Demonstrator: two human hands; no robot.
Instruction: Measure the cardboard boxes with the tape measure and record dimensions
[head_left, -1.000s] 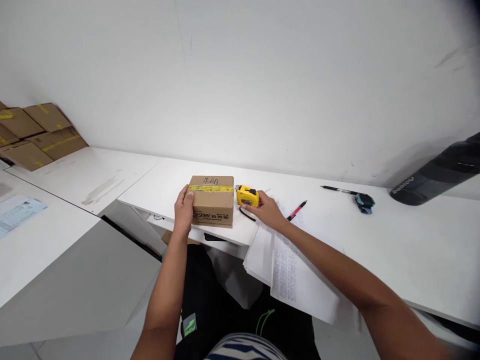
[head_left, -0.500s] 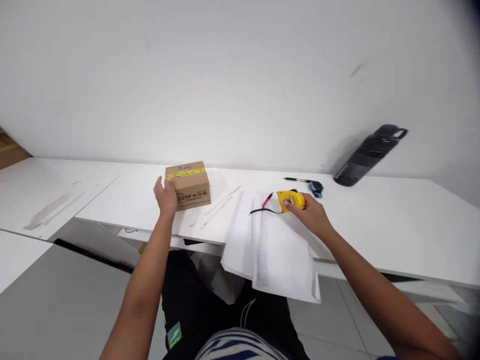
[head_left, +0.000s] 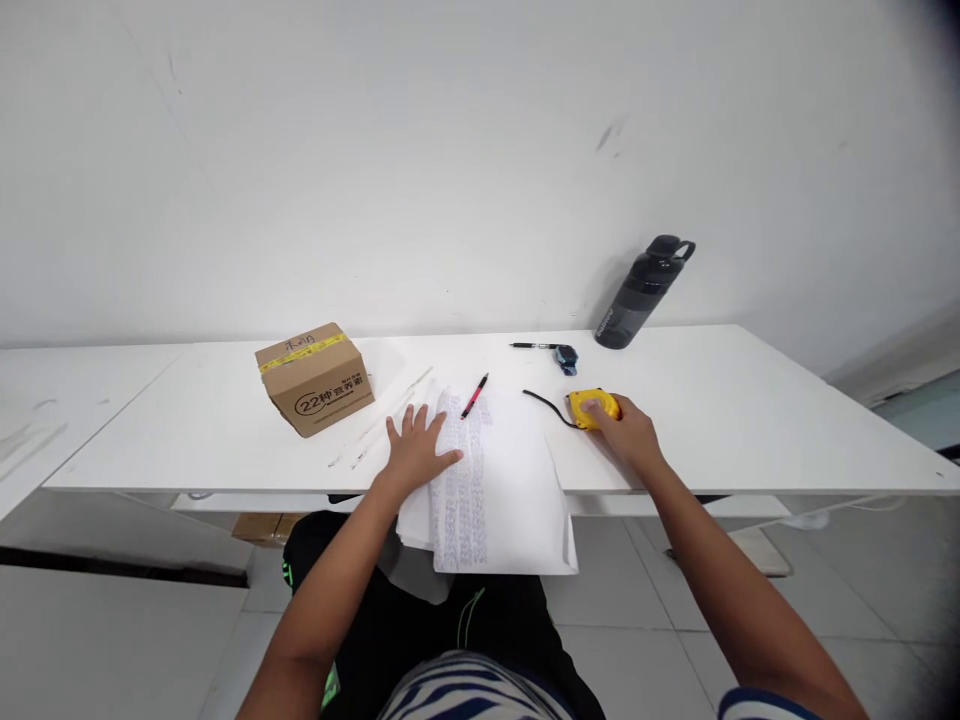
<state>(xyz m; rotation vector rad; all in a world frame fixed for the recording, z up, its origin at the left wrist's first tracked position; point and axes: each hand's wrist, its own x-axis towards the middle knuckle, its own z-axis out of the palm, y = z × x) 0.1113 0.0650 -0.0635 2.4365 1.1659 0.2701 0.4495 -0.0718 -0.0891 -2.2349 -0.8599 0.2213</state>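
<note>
My left hand lies with fingers spread at the left edge of the paper sheets, which carry columns of writing and hang over the desk's front edge. A red and black pen rests on top of the paper. To the right, my right hand grips a yellow tape measure on the desk, its black wrist strap trailing left. Left of my left hand, apart from it, stands a cardboard box with yellow tape across its top.
Against the wall leans a dark water bottle at the back of the white desk. A blue-black wristwatch and a black pen lie in front of it. Below the desk is a brown carton.
My left hand has left the cardboard box and moved right onto the paper. My right hand has lowered the tape measure to the desk beside the paper. The camera view has shifted.
</note>
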